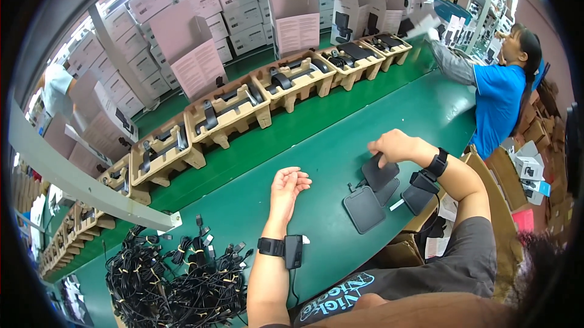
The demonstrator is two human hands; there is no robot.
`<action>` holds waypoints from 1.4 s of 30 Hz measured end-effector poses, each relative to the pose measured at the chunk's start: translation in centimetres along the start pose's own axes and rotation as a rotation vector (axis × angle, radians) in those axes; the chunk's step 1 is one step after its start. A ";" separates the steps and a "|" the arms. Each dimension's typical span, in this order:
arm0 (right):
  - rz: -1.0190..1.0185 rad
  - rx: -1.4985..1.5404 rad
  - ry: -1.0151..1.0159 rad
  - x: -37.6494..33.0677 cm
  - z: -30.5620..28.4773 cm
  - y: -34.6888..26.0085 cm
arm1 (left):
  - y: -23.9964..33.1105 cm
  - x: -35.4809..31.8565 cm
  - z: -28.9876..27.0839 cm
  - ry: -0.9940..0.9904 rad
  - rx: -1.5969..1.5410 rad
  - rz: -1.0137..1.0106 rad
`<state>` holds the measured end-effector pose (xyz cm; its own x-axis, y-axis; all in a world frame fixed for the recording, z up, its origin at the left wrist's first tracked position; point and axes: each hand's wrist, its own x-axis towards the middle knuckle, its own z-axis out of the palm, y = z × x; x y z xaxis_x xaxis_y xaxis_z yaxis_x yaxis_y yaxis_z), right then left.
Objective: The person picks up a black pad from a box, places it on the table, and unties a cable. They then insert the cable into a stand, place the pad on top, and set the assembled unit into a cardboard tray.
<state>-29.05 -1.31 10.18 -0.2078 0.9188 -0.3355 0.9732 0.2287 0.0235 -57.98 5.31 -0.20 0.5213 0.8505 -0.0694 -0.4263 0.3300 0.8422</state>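
My right hand [396, 146] is over a small group of flat black square pads, its thumb and fingers closed at the upper edge of one black pad [381, 173]. Another black square pad [364, 209] lies nearer me on the green table, with a short plug beside its top corner. A third dark pad [420, 197] sits under my right wrist, by a small white strip. To the left, my left hand [289, 184] hovers palm up above the table. Its fingers are loosely bent and hold nothing.
Tied black cables [173, 267] are heaped at the lower left. Cardboard trays [228, 109] of black parts line the green belt beyond the table, with upright open boxes behind. A metal post [91, 176] crosses the left. A co-worker in blue [502, 100] reaches in at right, near a carton.
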 end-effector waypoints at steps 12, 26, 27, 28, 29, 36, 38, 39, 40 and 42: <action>-0.472 0.077 0.827 3.5 -5.2 -8.5 | -0.5 -2.1 1.2 -0.098 0.745 0.371; -0.010 0.981 1.384 17.1 -10.4 2.5 | 0.7 -1.9 0.2 -0.095 0.538 0.172; 0.048 0.934 1.388 18.4 -10.7 3.7 | 0.7 -1.7 0.1 -0.096 0.540 0.176; 0.092 0.928 1.332 19.4 -10.8 4.3 | 0.8 -1.8 0.1 -0.074 0.522 0.161; 0.146 0.845 1.295 20.4 -10.6 4.9 | 0.8 -1.8 0.1 -0.054 0.501 0.148; 0.326 0.508 1.117 24.9 -9.2 5.2 | 0.9 -2.2 -0.8 0.038 0.442 0.145; 0.276 -0.055 1.114 26.6 -5.0 7.0 | 1.3 -2.2 -0.8 -0.023 0.458 0.126; 0.264 0.095 1.103 26.8 -5.0 4.7 | 1.5 -2.6 -1.5 0.049 0.455 0.129; 0.196 0.118 1.185 26.6 -4.7 5.7 | 1.3 -2.3 -1.2 0.006 0.415 0.117; 0.176 0.120 1.167 25.7 -4.7 6.9 | 1.4 -2.2 -0.9 -0.021 0.389 0.112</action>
<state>-28.13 25.39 6.14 0.0263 0.6865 0.7267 0.9875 0.0954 -0.1258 -60.41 4.24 0.67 0.5040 0.8627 0.0418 -0.1718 0.0527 0.9837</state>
